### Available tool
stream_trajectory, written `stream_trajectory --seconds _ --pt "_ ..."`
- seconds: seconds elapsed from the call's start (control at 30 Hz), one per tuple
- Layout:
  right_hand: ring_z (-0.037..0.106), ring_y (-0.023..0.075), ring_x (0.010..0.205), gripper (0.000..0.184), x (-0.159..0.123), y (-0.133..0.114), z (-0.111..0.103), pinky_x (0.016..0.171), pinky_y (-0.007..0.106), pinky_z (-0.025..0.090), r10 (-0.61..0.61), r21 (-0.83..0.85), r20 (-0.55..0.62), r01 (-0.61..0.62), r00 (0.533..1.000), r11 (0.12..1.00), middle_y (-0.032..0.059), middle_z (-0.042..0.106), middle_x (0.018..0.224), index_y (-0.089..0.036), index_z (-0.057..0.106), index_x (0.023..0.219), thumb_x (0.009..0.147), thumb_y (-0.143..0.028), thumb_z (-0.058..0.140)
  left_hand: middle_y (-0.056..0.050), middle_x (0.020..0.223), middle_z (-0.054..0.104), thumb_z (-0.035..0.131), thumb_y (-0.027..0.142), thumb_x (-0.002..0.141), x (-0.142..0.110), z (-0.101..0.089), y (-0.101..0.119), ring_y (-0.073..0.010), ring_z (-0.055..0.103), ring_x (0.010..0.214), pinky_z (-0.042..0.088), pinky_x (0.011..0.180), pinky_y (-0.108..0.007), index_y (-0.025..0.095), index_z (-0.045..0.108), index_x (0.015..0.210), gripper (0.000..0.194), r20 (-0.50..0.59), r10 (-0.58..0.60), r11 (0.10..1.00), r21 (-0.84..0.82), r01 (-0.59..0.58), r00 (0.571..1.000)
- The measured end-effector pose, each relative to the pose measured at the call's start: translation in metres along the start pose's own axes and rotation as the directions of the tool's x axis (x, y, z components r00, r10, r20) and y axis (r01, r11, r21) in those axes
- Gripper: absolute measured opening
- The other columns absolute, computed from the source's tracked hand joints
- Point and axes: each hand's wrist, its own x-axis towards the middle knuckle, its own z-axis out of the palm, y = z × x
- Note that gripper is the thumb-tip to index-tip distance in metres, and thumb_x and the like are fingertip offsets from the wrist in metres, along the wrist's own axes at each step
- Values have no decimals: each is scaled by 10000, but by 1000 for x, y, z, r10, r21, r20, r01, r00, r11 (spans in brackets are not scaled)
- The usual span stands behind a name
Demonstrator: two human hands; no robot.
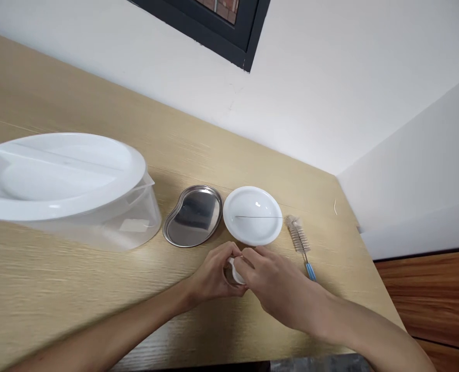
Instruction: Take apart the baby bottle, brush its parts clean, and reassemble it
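Forearms run up from the bottom edge, both cut off there, and the hands meet in front of a round, glossy white dish (253,233). The left hand (212,271) curls its thumb and fingers round a small white object (237,272); the right hand (270,276) grips it from the other side, its fingers hiding much of the object, so its full shape cannot be made out. Just beyond the right forearm is a bristle brush (299,238) with a blue handle, whose lower end meets the arm's outline. A thin, dark, straight rod (252,217) lies across the dish, and its exact ends are hard to tell. Beside the dish sits a kidney-shaped shiny steel tray (193,219), blurred by a dark reflection. Left of it, a clear plastic container (109,235) under a large white oval basin (59,173) is cut off by the frame; a pale rectangle on its wall is too faint to read. Towards the right end of the pale wood-grain table (175,155) lies a small, thin cream strip (335,207). Red-brown wooden panelling (430,294) stands past that end. White walls (310,88) and a cropped dark window frame (229,39) lie behind.
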Motion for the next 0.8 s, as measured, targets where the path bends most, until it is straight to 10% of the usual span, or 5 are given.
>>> stream_trajectory --seconds 0.23,0.5,0.7,0.8 --pt "577 267 1026 356 4 -5 7 829 358 514 -22 -135 -18 19 1000 991 165 624 1142 -48 628 1122 767 -34 638 -18 812 648 718 240 645 -1 1 1 -181 601 717 478 621 -288 197 526 838 275 8 -57 998 1 57 998" --pt "680 229 843 172 13 1 -18 691 294 510 115 41 43 -117 992 992 143 696 962 -110 697 970 799 -97 677 -31 844 662 737 277 602 -1 6 -4 -170 609 692 487 549 -252 170 547 862 339 1 -102 994 32 102 995" --pt "682 245 873 374 15 7 -23 656 272 490 146 135 83 -156 986 978 92 713 1008 -174 713 1040 675 -180 795 -28 873 672 751 297 627 -1 8 -3 -135 582 625 455 509 -226 155 567 995 435 -4 -77 995 66 77 997" --pt "665 248 963 390 -6 18 -20 722 298 508 143 347 -69 -111 987 931 68 710 1066 -207 687 1088 760 -398 776 -19 875 677 765 351 665 0 6 3 -131 590 632 463 530 -224 165 573 1004 431 52 -75 996 58 72 996"
